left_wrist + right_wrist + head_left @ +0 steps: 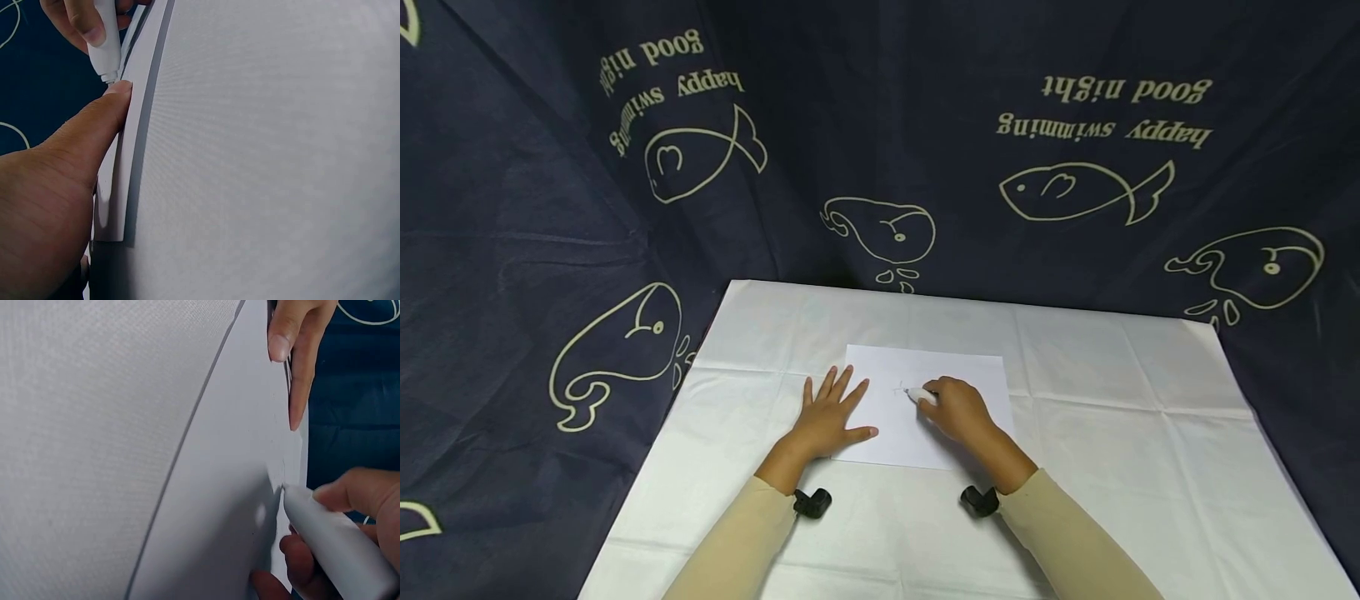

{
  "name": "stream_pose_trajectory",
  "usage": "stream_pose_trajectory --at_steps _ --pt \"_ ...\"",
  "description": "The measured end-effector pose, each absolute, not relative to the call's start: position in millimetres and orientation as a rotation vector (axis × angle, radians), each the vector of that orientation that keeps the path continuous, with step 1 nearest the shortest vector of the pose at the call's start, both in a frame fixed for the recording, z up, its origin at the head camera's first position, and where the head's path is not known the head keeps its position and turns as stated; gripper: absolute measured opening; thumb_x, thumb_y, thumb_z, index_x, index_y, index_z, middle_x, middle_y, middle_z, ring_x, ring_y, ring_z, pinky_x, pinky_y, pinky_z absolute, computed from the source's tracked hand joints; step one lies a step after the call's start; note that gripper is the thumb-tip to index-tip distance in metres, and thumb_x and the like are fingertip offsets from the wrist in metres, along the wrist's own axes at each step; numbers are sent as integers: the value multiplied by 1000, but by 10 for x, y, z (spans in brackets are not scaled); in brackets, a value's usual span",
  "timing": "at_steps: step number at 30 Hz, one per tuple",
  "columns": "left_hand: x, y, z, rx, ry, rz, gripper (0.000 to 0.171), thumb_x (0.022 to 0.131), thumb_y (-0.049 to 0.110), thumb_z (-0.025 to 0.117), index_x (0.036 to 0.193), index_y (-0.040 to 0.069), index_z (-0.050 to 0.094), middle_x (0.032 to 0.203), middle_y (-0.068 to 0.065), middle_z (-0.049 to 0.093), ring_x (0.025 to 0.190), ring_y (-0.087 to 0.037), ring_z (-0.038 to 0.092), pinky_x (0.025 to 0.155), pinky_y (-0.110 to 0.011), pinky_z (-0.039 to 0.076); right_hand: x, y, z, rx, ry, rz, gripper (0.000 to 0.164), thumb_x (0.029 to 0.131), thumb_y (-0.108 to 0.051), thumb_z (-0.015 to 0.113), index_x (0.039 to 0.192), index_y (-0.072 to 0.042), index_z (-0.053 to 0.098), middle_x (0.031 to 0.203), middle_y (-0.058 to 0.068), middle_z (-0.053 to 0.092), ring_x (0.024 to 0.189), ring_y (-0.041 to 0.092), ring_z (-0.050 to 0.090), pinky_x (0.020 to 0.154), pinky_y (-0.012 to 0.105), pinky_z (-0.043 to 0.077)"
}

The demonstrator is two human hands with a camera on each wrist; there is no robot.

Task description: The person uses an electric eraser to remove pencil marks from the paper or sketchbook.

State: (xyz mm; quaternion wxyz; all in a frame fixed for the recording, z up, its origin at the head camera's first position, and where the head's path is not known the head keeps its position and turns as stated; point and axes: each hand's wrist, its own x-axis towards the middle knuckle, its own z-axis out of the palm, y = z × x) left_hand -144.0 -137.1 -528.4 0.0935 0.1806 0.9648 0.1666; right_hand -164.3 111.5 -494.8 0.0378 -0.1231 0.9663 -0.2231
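A sheet of white paper (pixel 895 442) lies on the white-covered table. My left hand (pixel 829 421) rests across its left edge with the fingers spread, the thumb and some fingers over the paper. In my right hand (pixel 961 408) I hold a thick white pen (pixel 919 395), shaped like a correction pen. Its narrow tip meets the paper near the middle, beside a few faint thin marks (pixel 898 388). From the right wrist, the tapered pen (pixel 337 544) shows tilted, thumb on one side and curled fingers below. The left wrist view shows my left thumb (pixel 94 125) in front of the pen's tip.
The white tablecloth (pixel 1112 467) has fold creases and extends around the paper. Behind and to the sides hangs a dark blue cloth (pixel 880 125) with fish and whale outlines and lettering. A small black device (pixel 812 503) sits at each wrist.
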Motion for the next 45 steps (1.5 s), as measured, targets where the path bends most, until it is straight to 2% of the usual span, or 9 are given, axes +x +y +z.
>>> stream_pose_trajectory --at_steps 12,27,45 --pt "-1447 -1377 -5314 550 2880 515 86 93 62 60 161 20 29 171 -15 11 158 -41 3 120 -73 0 -1630 1102 -4968 -436 2957 -679 27 90 -23 75 110 -5 77 107 13 76 101 32 72 89 47 56" --pt "-1437 -1379 -5288 535 2857 506 88 93 65 58 162 22 25 172 -11 6 159 -38 -2 120 -71 -4 -1636 1093 -4960 -419 2978 -671 27 90 -22 74 109 -4 77 106 13 76 102 33 72 90 47 56" --pt "-1448 -1373 -5306 536 2863 502 88 93 65 58 162 23 25 172 -11 6 159 -37 -2 120 -71 -3 -1653 1106 -4955 -448 2986 -643 26 89 -23 75 108 -5 78 104 12 76 99 32 72 88 47 56"
